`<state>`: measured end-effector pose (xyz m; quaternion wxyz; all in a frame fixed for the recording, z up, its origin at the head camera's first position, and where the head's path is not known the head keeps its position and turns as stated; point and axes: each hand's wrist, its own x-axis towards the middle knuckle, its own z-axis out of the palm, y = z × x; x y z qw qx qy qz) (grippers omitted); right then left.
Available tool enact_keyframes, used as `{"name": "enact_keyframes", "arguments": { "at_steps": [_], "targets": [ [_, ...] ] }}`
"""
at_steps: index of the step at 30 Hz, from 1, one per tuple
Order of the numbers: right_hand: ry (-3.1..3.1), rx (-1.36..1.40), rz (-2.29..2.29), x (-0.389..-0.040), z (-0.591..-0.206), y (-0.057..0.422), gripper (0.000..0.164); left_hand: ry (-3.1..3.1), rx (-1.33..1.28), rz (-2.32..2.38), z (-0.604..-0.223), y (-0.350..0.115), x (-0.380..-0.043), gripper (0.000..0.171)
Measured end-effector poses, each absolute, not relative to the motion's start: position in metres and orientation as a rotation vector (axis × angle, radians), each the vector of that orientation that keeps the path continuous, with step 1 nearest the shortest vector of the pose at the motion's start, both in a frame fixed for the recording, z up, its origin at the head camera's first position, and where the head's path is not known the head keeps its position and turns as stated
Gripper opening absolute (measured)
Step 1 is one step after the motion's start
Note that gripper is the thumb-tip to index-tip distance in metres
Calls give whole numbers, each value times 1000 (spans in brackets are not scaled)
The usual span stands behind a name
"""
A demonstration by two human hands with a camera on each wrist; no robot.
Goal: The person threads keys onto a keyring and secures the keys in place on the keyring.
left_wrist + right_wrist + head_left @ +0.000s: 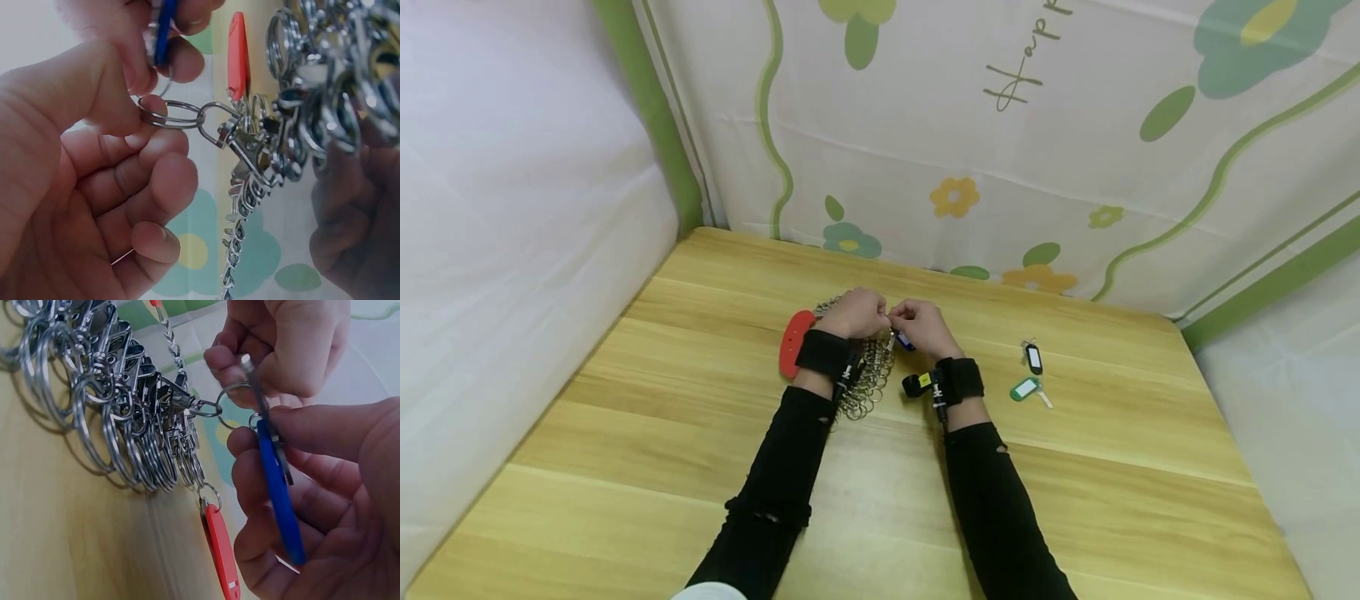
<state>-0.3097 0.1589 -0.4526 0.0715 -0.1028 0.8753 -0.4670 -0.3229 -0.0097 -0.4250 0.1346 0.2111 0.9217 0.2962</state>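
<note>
Near the far side of the table my left hand (861,312) pinches a metal split ring (172,114) between thumb and forefinger. That ring hangs from a swivel clasp (247,144) on a bunch of clasps and rings (868,379). Right beside it my right hand (925,327) holds a blue key tag (281,494) by thumb and fingers, with a metal key (259,390) lying along it. The tag's small wire loop (254,422) meets the split ring at the fingertips. A red key tag (222,550) dangles from another ring of the bunch.
A red plate with small holes (793,343) lies left of my left wrist. To the right on the wooden table (1075,517) are a black key tag (1034,359) and a green key tag (1024,389) with keys. A patterned fabric wall (880,150) rises behind the table.
</note>
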Motion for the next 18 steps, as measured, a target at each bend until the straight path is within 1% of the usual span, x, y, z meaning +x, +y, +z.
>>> {"name": "enact_keyframes", "arguments": {
  "at_steps": [13,18],
  "targets": [
    [2636,-357,-1409,-309,-452,158,11,2701,593,790,-429,-5,-326,37],
    [2665,-296,-1380,-309,-452,157,12,2697,604,793,-427,-5,-324,34]
  ]
}}
